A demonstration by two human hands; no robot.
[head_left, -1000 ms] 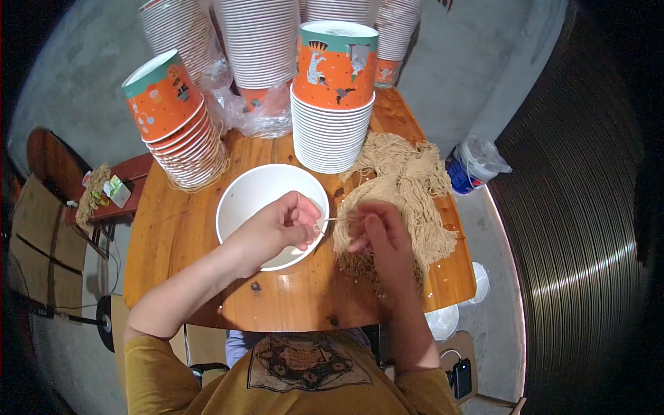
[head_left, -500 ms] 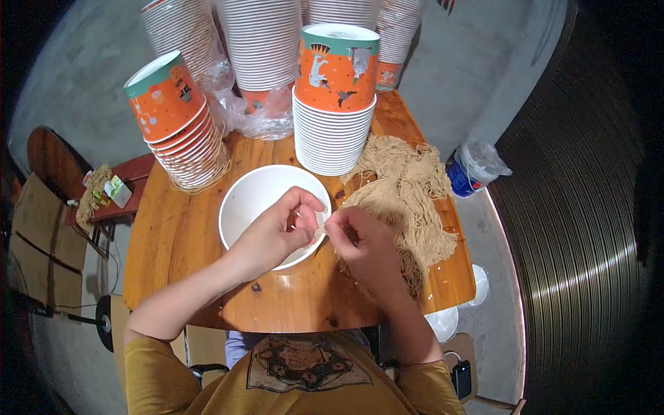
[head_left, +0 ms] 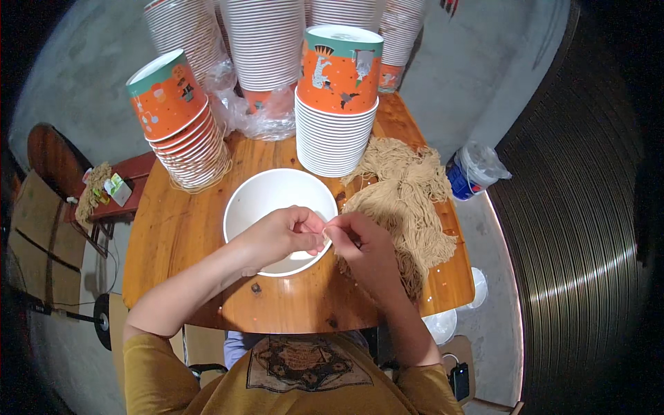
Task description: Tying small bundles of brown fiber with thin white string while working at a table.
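Note:
Over the near right rim of a white bowl (head_left: 238,200), my two hands meet fingertip to fingertip. My left hand (head_left: 287,234) has its thumb and fingers pinched together above the bowl. Against it, my right hand (head_left: 360,243) is pinched too. A tiny pale bit shows between the fingertips; it is too small to make out. Just right of the bowl lies a loose heap of beige string (head_left: 408,204), partly behind my right hand and forearm.
An upside-down stack of orange and green paper tubs (head_left: 337,131) stands behind the bowl. Another stack (head_left: 173,114), tilted, has string round its lower rims. Tall wrapped stacks (head_left: 266,48) line the wooden table's (head_left: 180,256) back. Beyond its right edge is a blue-and-white bucket (head_left: 470,169).
My fingertips have come together, and the left hand has dropped slightly toward me. The bowl appears a little farther right and nearer in the picture.

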